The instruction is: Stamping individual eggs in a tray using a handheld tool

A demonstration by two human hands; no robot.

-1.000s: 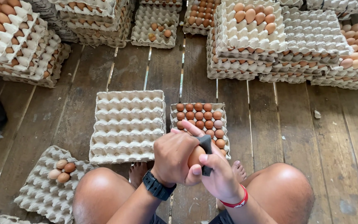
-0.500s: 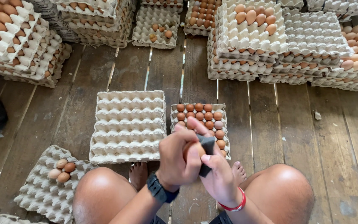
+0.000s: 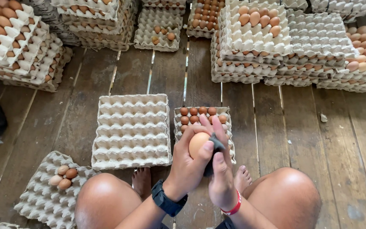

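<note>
Wooden plank floor (image 3: 119, 76), seen from above. Brown egg (image 3: 198, 143) held above the knees, the left hand (image 3: 190, 163) curled around it; the right hand (image 3: 221, 169) presses a dark pad (image 3: 215, 146) (material unclear) against it. Just beyond: part-filled egg tray (image 3: 227, 127); beside it, empty tray stack (image 3: 132, 129). Far edge: stacked trays (image 3: 318, 38).

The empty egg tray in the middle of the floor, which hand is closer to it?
Left. The left hand, holding a brown egg, is just right of the empty egg tray. The right hand, with a dark cloth, is farther right.
</note>
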